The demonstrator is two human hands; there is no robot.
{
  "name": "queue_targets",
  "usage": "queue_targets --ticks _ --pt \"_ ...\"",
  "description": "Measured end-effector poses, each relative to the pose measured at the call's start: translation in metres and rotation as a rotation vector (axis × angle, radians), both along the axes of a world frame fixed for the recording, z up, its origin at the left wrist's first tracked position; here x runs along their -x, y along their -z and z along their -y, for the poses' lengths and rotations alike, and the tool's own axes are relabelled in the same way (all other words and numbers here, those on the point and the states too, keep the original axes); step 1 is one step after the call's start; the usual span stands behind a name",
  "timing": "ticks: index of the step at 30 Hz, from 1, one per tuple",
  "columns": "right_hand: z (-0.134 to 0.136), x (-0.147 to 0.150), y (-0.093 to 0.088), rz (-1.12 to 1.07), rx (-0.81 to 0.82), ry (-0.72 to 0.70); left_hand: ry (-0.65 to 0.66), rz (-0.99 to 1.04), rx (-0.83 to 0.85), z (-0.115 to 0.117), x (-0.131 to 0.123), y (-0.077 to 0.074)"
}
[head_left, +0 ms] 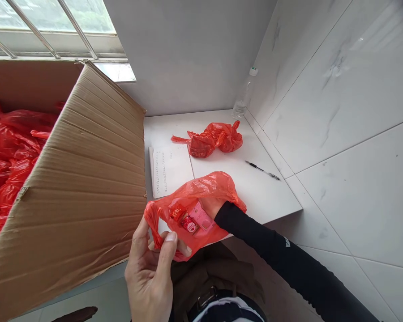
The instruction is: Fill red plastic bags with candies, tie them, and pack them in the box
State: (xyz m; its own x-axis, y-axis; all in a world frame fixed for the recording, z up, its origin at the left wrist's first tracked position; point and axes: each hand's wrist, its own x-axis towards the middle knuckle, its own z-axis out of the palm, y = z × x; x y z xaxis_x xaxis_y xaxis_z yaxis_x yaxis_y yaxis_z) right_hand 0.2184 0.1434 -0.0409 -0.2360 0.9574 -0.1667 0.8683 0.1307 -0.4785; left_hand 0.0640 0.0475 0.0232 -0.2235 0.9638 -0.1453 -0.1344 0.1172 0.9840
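My left hand [151,273] grips the twisted handle of a red plastic bag [216,181], holding its mouth open near the table's front edge. My right hand [211,205] reaches inside, beyond the black sleeve; its fingers are hidden by the bag. Small wrapped snacks lie in the bag beside that hand: a pink packet [201,217], a dark red packet with a round label [190,224] and a bright red packet [176,212].
On the white table [218,167] are tied red bags [215,139], printed papers [171,172], a pen [262,170] and a water bottle [243,96]. At left stands a cardboard box [83,179] full of red bags [13,143]. Tiled wall on the right.
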Motion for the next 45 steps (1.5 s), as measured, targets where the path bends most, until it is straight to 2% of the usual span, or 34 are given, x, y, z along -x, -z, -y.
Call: queue_targets --ticks 6,8,11,14,22,25,32,38,45 --pt "0.008 0.019 0.001 0.046 -0.055 -0.225 0.003 -0.014 -0.004 -0.002 0.001 0.002" --pt "0.006 0.025 0.005 0.064 -0.052 -0.261 0.011 -0.017 0.009 -0.002 0.000 0.002" --pt "0.000 0.028 0.010 0.094 -0.058 -0.222 0.019 -0.022 0.016 -0.002 -0.001 0.002" --pt "-0.001 0.021 0.006 0.106 -0.072 -0.170 0.010 -0.020 0.026 -0.003 0.000 0.002" --pt "0.033 -0.005 -0.016 0.171 0.001 -0.174 0.008 -0.005 0.022 -0.006 -0.001 -0.002" --pt "0.039 -0.005 -0.014 0.187 0.019 -0.174 0.012 -0.004 0.018 -0.005 -0.003 -0.002" --pt "0.032 -0.008 0.001 0.128 -0.009 -0.138 0.009 -0.024 0.015 -0.004 -0.003 -0.001" --pt "0.035 -0.003 -0.001 0.079 -0.038 -0.080 0.014 -0.041 0.009 -0.002 -0.003 0.000" --pt "0.036 0.017 0.010 0.000 -0.048 -0.262 0.029 -0.044 -0.001 -0.001 -0.004 0.002"
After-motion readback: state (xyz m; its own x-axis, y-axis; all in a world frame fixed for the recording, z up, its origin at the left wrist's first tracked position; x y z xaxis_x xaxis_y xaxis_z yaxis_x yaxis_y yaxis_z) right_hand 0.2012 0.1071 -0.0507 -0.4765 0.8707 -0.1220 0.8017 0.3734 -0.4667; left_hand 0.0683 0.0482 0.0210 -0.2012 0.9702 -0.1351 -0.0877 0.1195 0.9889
